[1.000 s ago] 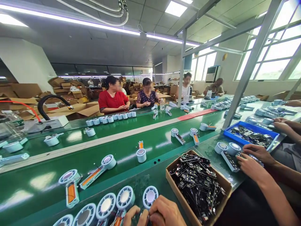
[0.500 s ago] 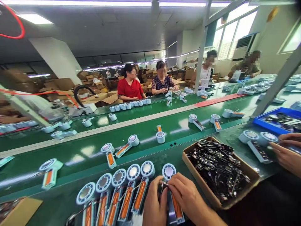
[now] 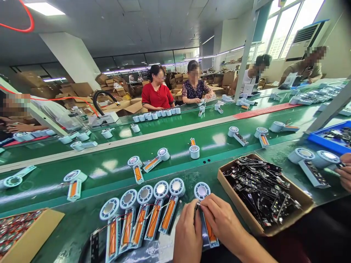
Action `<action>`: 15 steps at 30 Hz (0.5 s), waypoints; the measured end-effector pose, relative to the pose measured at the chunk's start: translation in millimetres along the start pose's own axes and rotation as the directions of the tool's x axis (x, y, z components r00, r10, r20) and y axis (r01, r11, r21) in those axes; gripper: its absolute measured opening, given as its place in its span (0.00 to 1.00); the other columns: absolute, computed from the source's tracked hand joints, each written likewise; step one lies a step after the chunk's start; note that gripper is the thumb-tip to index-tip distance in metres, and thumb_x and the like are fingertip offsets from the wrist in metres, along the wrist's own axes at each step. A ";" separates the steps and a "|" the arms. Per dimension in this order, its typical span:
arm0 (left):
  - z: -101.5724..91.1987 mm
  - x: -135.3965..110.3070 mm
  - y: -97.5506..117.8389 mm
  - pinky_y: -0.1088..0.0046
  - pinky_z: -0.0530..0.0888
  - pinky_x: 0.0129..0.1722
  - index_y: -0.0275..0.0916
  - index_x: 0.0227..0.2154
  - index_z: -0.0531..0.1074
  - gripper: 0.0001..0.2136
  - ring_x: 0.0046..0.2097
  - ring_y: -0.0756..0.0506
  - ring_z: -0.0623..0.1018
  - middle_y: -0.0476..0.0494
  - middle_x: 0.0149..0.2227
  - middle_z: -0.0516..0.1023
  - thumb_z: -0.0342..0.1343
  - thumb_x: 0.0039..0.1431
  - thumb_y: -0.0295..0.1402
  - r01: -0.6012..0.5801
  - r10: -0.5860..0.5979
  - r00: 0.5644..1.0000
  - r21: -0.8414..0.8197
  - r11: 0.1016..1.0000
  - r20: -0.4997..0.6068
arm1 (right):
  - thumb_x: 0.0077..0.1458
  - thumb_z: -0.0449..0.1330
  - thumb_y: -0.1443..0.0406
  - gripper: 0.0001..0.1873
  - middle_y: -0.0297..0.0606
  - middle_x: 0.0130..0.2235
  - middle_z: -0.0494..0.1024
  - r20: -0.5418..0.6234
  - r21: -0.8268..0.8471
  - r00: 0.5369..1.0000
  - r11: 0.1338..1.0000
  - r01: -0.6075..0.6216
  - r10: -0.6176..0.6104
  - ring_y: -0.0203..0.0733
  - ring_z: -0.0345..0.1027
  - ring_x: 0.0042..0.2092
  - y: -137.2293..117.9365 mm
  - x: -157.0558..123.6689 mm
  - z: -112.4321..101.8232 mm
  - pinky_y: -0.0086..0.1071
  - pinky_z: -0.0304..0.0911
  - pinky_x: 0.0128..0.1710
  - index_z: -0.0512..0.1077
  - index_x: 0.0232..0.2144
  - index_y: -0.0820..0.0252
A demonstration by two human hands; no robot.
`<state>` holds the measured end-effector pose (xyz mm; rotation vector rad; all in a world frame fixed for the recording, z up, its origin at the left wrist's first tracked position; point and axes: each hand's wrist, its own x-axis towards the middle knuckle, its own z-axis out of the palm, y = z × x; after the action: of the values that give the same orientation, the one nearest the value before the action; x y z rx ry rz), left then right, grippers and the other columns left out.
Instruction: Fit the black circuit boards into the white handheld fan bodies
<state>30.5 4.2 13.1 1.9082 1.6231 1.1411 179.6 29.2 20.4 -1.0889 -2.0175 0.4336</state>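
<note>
Evidently, in the head view, your left hand [image 3: 188, 230] and right hand [image 3: 221, 215] met over the table [image 3: 85, 219], their fingertips pinching a small dark piece [image 3: 197, 205], too tiny to make out fully. Taking those fingertips as the clock's centre, the round head of a light-blue unit [image 3: 202, 191] sat just beyond them near 12 o'clock. Its handle ran toward 5 o'clock, partly hidden by your right hand, with an orange insert [image 3: 210, 232] showing inside.

A row of five similar units [image 3: 144, 194] lay between 9 and 10 o'clock, thin wires trailing across them. An open carton [image 3: 305, 208] of black boards stood near 3 o'clock, and farther out, between 2 and 3, was a co-worker's hand [image 3: 345, 171].

By its look, your unit would have been light and stiff, its smooth casing a little slippery, so the sides of the handle offered the surest hold. The wires and the pinched piece seemed the fragile parts, better gripped gently by the piece's body than tugged.
</note>
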 end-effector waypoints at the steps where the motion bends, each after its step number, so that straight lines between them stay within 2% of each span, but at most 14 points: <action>1: -0.2 -0.1 0.1 0.59 0.81 0.49 0.48 0.52 0.73 0.15 0.50 0.40 0.81 0.43 0.48 0.81 0.47 0.69 0.30 -0.026 0.026 1.000 0.030 0.999 0.011 | 0.70 0.47 0.69 0.11 0.38 0.35 0.73 0.001 0.003 1.000 1.000 -0.006 0.006 0.41 0.69 0.35 -0.2 0.1 -0.2 0.33 0.65 0.36 0.68 0.39 0.57; 5: 1.1 -1.2 -2.6 0.64 0.82 0.47 0.38 0.56 0.70 0.17 0.51 0.40 0.82 0.35 0.50 0.80 0.45 0.68 0.26 -0.132 0.127 0.991 0.172 0.976 0.039 | 0.69 0.46 0.70 0.12 0.38 0.34 0.72 0.026 -0.067 1.000 0.998 -0.006 0.007 0.41 0.67 0.35 -1.6 1.1 -2.2 0.33 0.61 0.35 0.68 0.37 0.57; 9: 5.3 -3.2 -6.4 0.69 0.83 0.40 0.37 0.59 0.66 0.19 0.49 0.41 0.83 0.33 0.51 0.80 0.45 0.68 0.24 -0.211 0.210 0.977 0.294 0.932 0.036 | 0.69 0.45 0.70 0.13 0.38 0.33 0.71 0.048 -0.135 0.999 0.991 0.001 0.006 0.41 0.66 0.34 -3.0 2.7 -4.6 0.32 0.58 0.34 0.66 0.34 0.57; 13: 12.4 -6.1 -11.1 0.68 0.84 0.34 0.32 0.58 0.66 0.20 0.45 0.39 0.85 0.31 0.50 0.80 0.43 0.66 0.20 -0.277 0.300 0.954 0.422 0.863 0.013 | 0.68 0.45 0.71 0.12 0.38 0.33 0.70 0.081 -0.177 0.997 0.984 0.026 -0.012 0.42 0.65 0.34 -3.6 4.3 -3.1 0.33 0.56 0.34 0.65 0.33 0.58; 15: 17.7 -8.3 -15.2 0.67 0.84 0.35 0.33 0.59 0.64 0.21 0.45 0.39 0.85 0.30 0.50 0.80 0.42 0.66 0.20 -0.276 0.315 0.949 0.426 0.862 -0.022 | 0.68 0.45 0.72 0.12 0.39 0.33 0.70 0.091 -0.173 0.996 0.985 0.020 -0.005 0.42 0.64 0.34 -3.6 4.5 0.2 0.33 0.56 0.34 0.65 0.33 0.59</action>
<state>34.7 4.0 -11.3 2.4854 1.7793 1.0656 176.1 30.9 24.6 -1.1797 -2.1732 0.3087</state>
